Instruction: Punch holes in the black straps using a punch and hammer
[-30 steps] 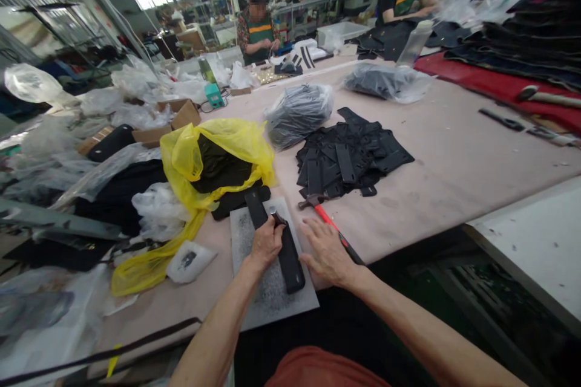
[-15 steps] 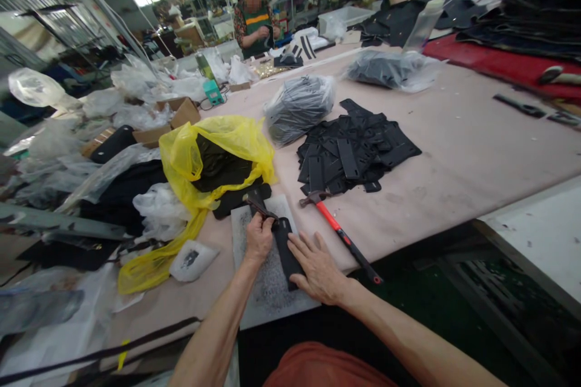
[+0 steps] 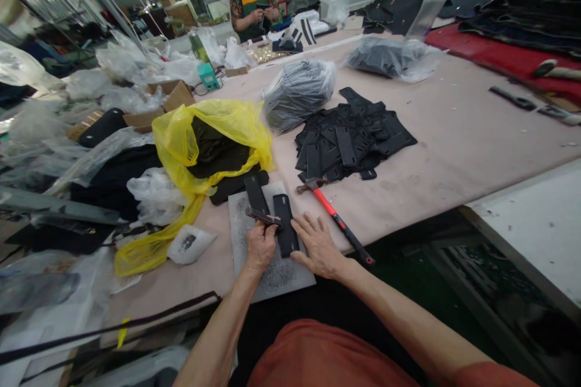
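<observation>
My left hand [image 3: 261, 248] is closed around a dark metal tool [image 3: 263, 216] shaped like a punch, its tip by the left edge of a black rectangular piece [image 3: 285, 230]. That piece lies flat, with a small slot near its far end. My right hand [image 3: 320, 248] rests with fingers spread, fingertips at the piece's right edge. Both hands work over a worn grey-white board [image 3: 240, 248]. Another black piece [image 3: 256, 195] lies on the board to the left, partly behind the tool. A claw hammer [image 3: 333, 214] with a red and black handle lies to the right.
Beyond the hammer is a pile of black cut pieces [image 3: 351, 139]. Filled clear bags [image 3: 299, 97] stand behind it. A yellow plastic bag [image 3: 172, 139] with dark pieces sits at left, near a small white bag [image 3: 190, 245]. A co-worker [image 3: 252, 3] stands across the table [image 3: 454, 133].
The black piece has shifted slightly away from me on the board. My right hand has slid from on top of it to its right edge. The tool in my left hand has swung more sideways.
</observation>
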Available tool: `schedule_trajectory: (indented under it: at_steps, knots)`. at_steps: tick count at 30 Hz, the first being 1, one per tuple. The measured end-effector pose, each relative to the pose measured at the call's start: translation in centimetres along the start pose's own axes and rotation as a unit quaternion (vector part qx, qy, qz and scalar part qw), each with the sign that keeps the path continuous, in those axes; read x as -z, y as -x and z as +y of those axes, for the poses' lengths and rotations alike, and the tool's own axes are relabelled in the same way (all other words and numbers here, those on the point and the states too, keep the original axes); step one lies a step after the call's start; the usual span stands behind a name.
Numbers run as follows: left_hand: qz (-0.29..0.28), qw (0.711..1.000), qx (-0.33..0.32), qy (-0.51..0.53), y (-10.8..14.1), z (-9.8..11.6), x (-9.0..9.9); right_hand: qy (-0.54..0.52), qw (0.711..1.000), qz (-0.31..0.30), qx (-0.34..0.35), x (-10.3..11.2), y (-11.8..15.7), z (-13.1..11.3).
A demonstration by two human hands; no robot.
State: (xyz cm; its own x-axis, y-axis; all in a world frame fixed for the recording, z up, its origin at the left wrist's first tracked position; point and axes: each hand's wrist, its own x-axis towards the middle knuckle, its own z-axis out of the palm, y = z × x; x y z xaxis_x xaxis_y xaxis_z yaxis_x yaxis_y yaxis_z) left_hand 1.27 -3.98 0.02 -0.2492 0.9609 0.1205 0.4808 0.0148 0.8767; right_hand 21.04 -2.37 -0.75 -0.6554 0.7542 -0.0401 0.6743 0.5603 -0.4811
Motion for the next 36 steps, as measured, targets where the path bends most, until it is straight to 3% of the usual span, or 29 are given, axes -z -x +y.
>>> schedule_trajectory:
  at_steps: [6, 15, 36]
  knots:
    - [-0.01, 1.0, -0.005, 0.017, 0.0, 0.0, -0.2, -0.008, 1.0, 0.001, -0.011, 0.7, -3.1, 0.8]
    - [-0.038, 0.998, -0.033, 0.033, 1.6, -0.4, -0.6, -0.059, 0.998, -0.008, -0.005, 0.8, -2.3, 1.6]
    - [-0.04, 0.993, -0.106, -0.031, 1.3, -0.9, -1.0, -0.068, 0.997, 0.026, -0.016, 0.3, -2.2, 1.6]
